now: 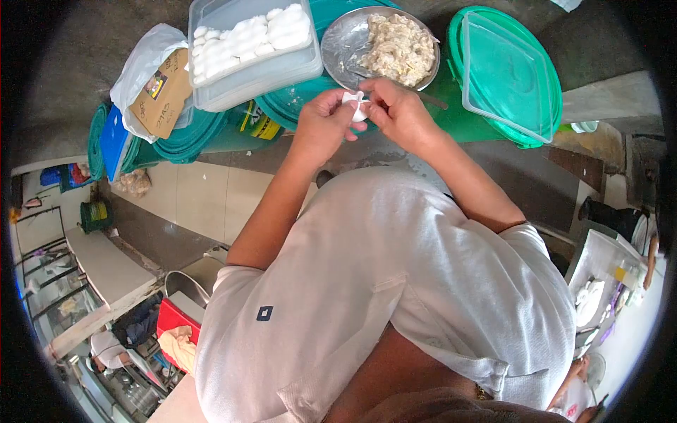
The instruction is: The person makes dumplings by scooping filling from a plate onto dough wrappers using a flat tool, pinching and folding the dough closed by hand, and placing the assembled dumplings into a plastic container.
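Observation:
My left hand (323, 125) and my right hand (403, 118) meet just in front of a round metal plate (341, 51). Between their fingertips is a small white dumpling (358, 111), its thin dough gathered up at the top. Both hands are closed on it, the right thumb and fingers pinching the upper edge. Pale, chunky filling (400, 48) is heaped on the plate's right side. A flat metal utensil (433, 101) pokes out from beneath my right hand's side of the plate. To the left, a clear plastic tub (257, 90) holds rows of white dough pieces (250, 41).
A green round lid (553, 77) with a clear rectangular lid (504, 70) on it lies to the right. At left are a plastic bag (151, 53), a cardboard piece (161, 99) and a blue board (116, 144). Other people are partly visible at the lower edges.

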Motion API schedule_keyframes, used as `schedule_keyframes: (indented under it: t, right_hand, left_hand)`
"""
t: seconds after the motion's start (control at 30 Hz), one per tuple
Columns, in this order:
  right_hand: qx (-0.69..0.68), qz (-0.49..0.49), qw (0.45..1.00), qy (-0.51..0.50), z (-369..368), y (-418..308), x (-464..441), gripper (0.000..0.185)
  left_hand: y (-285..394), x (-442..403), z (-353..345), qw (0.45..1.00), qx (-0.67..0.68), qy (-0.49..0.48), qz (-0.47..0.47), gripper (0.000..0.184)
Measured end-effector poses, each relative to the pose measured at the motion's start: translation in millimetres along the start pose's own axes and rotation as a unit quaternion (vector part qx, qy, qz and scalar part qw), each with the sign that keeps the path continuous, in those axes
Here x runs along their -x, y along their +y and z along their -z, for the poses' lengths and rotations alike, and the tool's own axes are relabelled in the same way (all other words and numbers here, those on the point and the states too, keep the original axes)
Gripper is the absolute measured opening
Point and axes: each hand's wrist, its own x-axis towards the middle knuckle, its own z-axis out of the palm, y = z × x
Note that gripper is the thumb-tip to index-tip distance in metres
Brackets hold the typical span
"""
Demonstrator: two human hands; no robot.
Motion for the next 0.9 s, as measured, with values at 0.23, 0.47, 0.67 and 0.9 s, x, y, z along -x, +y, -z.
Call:
schedule_keyframes:
  t: [0.23,0.47,0.67,0.9]
  right_hand:
    - [0.054,0.095,0.994,0.006,-1,20,-5,0.011]
    - [0.042,0.053,0.998,-0.01,0,7,-2,0.01]
    - [0.051,0.097,0.994,0.015,-2,19,-7,0.008]
    - [0.083,0.098,0.991,-0.029,1,22,-9,0.009]
  left_hand:
    - [-1,0,-2,0.999,0.032,0.005,-0.03,0.019]
    - [-1,0,-3,0.999,-0.023,0.011,-0.021,0.02]
    - [-5,-2,-2,1.0,-0.003,0.006,-0.02,0.021]
    - [-5,-2,-5,0.999,-0.012,0.014,-0.029,0.02]
